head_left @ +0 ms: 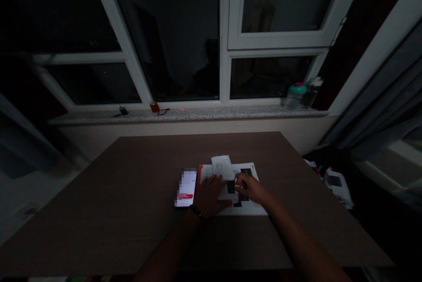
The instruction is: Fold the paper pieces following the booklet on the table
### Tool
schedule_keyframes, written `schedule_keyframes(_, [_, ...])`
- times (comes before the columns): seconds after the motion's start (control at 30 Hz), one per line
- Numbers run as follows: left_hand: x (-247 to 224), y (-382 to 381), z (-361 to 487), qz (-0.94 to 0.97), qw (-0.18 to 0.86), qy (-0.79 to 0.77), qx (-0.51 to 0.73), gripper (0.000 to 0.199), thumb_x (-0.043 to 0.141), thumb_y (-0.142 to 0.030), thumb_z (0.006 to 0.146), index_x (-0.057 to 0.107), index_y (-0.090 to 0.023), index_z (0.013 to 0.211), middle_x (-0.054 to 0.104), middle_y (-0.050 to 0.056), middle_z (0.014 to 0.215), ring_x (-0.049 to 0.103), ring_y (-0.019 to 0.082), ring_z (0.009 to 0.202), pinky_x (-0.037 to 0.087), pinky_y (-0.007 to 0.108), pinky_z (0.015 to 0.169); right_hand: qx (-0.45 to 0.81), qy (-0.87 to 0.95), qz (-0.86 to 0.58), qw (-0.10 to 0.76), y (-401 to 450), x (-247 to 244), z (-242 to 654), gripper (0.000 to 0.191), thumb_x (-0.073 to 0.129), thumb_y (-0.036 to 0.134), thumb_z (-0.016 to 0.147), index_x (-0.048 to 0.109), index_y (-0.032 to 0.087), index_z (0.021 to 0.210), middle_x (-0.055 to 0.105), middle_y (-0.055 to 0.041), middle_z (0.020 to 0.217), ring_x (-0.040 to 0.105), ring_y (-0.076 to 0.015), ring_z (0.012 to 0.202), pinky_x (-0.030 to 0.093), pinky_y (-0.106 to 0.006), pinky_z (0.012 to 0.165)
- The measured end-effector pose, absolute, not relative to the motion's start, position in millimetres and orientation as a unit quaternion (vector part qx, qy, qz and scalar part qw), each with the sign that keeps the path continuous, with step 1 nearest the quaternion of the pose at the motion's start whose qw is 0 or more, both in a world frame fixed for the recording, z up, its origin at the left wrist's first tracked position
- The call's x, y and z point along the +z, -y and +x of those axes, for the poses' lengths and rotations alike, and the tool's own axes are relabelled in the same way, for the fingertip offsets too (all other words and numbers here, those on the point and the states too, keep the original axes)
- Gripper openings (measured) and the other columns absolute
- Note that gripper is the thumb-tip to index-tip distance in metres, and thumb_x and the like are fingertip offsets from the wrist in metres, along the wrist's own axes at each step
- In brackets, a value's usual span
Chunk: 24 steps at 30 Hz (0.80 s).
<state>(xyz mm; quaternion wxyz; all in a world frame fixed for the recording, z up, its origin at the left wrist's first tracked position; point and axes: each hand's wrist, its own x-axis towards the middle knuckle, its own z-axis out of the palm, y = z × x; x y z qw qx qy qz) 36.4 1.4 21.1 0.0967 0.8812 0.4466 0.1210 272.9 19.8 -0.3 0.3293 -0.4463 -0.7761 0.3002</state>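
Note:
A printed sheet or magazine (259,208) with an orange corner lies on the table. On its upper part rests a folded slip of paper (222,165) covered in small text. My left hand (209,196), a dark band at its wrist, lies flat over the printed pages with its fingers spread. My right hand (251,189) is closed in a pinch over the right side of the pages. A small dark square (231,186) shows between the hands; whether the right fingers grip it is unclear. Left of the pages lies a phone (187,187), its screen lit.
The brown table (132,176) stands below a window. On the stone sill (204,113) are a small red jar (154,106), a pair of glasses (163,111), a green-lidded bottle (296,96) and a clear bottle (312,91). The room is dim.

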Motion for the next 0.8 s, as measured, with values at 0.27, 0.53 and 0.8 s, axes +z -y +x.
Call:
schedule_keyframes(0.27, [16.4,-9.1,34.2,0.879,0.077,-0.457,0.115,0.079,0.053,-0.072,0.081,0.039,-0.025,0.143,0.031,0.01,0.153,0.026,0.036,0.14,0.02,0.059,0.113,0.254,0.754,-0.479,0.37,-34.2,-3.1,262.3,0.01,0.06,0.018,0.08,0.051,0.021,0.079,0.064,-0.0011,0.089,0.056,-0.0142,0.07,0.04,-0.024,0.064])
schedule_keyframes(0.53, [15.2,-8.9,34.5,0.877,0.075,-0.458,0.123,0.076,0.056,-0.068,0.081,0.041,-0.025,0.142,0.03,0.01,0.154,0.026,0.036,0.141,0.022,0.058,0.112,0.259,0.773,-0.464,0.347,-29.3,2.5,265.6,0.009,0.061,0.016,0.08,0.052,0.02,0.077,0.061,-0.0011,0.086,0.053,-0.0138,0.069,0.038,-0.024,0.063])
schedule_keyframes(0.8, [8.7,-13.0,32.0,0.878,0.082,-0.455,0.124,0.079,0.055,-0.07,0.08,0.038,-0.026,0.144,0.029,0.009,0.154,0.024,0.035,0.142,0.02,0.057,0.113,0.289,0.791,-0.44,0.312,-18.4,4.3,272.4,0.013,0.065,0.015,0.077,0.054,0.021,0.08,0.057,0.0016,0.079,0.051,-0.0139,0.069,0.037,-0.023,0.062])
